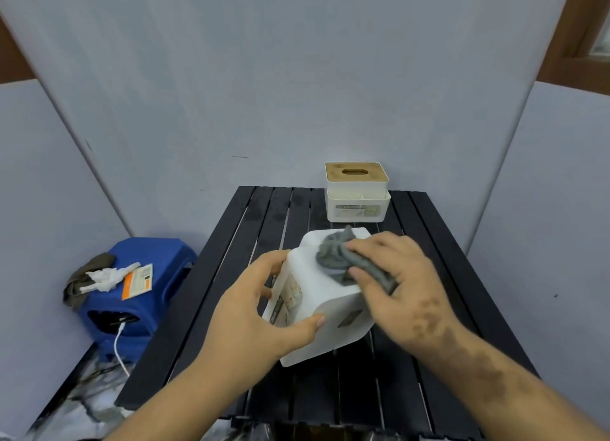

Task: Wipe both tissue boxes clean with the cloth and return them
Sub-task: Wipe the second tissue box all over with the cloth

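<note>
Grey cloth (343, 259) under gripping right hand (396, 282) on white tissue box (317, 295), left hand (260, 308) clasping it.

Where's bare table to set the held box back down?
Far-left slats of the table, left of the upright box, are bare. So are the near slats below the held box. Crowded mid-table: left hand grips that box, right hand presses the cloth on it.

Tipped box (317, 295) lies before upright box (358, 196).
</note>
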Available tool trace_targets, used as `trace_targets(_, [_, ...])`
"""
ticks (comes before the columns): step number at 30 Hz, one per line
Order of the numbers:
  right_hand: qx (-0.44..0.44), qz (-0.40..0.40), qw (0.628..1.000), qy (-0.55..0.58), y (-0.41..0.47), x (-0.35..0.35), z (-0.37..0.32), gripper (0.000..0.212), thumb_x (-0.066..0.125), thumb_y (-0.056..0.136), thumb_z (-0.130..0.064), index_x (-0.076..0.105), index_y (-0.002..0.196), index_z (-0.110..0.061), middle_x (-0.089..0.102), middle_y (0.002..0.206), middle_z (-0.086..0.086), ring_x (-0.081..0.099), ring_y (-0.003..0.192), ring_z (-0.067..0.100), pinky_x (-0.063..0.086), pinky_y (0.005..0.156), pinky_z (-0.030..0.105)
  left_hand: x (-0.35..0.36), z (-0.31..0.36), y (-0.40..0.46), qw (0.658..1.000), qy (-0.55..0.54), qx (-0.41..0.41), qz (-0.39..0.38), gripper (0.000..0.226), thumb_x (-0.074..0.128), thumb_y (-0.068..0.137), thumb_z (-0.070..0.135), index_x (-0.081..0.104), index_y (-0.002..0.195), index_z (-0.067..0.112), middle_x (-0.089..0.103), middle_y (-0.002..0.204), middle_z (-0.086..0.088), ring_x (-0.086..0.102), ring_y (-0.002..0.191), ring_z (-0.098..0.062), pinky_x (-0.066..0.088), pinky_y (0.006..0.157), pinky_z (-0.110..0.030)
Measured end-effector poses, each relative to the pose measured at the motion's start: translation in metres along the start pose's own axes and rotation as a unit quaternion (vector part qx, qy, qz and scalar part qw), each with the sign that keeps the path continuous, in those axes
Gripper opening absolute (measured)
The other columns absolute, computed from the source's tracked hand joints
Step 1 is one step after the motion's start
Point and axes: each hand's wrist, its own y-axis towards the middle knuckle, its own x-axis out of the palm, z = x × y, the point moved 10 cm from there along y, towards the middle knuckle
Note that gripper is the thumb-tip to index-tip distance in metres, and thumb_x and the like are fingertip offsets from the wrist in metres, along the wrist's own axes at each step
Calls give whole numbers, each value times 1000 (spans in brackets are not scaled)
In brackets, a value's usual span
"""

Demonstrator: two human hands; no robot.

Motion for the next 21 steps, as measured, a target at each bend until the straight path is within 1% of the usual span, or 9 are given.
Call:
trace_targets(3, [-38,-47,997,39,1,6,-16,31,70,85,-25,71,116,-26,65,104,-15,58,102,15,45,92,24,2,3,-1,1000,10,7,-1,68,91,66,33,57,121,52,63,117,26,61,96,-4,41,80,-1])
trace_targets(4, [-10,-48,997,56,4,2,-1,31,72,85,-22,72,116,-26,66,105,-15,59,104,14,47,94,25,1,3,-2,1000,11,6,1,68,91,66,34,57,121,53,62,117,26,60,97,-3,40,79,0])
trace_targets(7, [165,-8,983,80,10,-20,65,33,74,86,-15,70,117,-27,66,107,-16,62,105,6,50,99,26,1,2,-3,1000,11,3,6,69,91,67,33,55,120,57,60,117,29,57,99,-1,39,77,2])
trace_targets(9, [215,14,974,72,8,-18,74,33,72,87,-14,70,119,-24,65,105,-16,61,100,2,53,97,34,1,3,-4,1000,9,1,3,69,92,67,32,54,118,58,59,117,30,57,99,-1,38,76,3])
trace_targets(12, [86,12,996,-17,11,1,15,33,68,87,-23,69,120,-30,64,108,-13,56,104,13,49,96,37,3,3,-4,1000,11,8,-2,71,93,64,36,56,121,55,61,118,29,59,99,-5,42,81,-3])
trace_targets(15, [-4,-33,999,13,13,12,-17,34,67,85,-27,69,119,-33,65,107,-16,56,106,14,44,95,27,4,3,-5,999,36,21,-7,76,85,59,55,52,128,55,61,124,28,61,101,-9,44,91,-22])
trace_targets(17, [55,-17,997,59,17,2,12,33,72,86,-24,70,118,-31,66,108,-16,58,108,12,47,99,30,5,1,-6,999,40,16,-9,78,80,57,60,50,129,57,59,126,29,61,105,-12,45,93,-29])
trace_targets(20, [216,36,973,76,15,-15,68,34,74,86,-20,70,120,-24,65,110,-10,62,106,10,50,100,31,7,-1,-9,999,42,7,-10,80,79,57,62,46,130,62,56,128,32,58,111,-15,44,90,-26])
trace_targets(21, [225,38,972,49,14,-14,69,35,73,87,-21,68,121,-23,64,110,-9,61,106,12,50,100,32,7,-1,-10,999,45,7,-12,81,79,56,62,45,130,64,56,128,33,57,112,-15,44,90,-26])
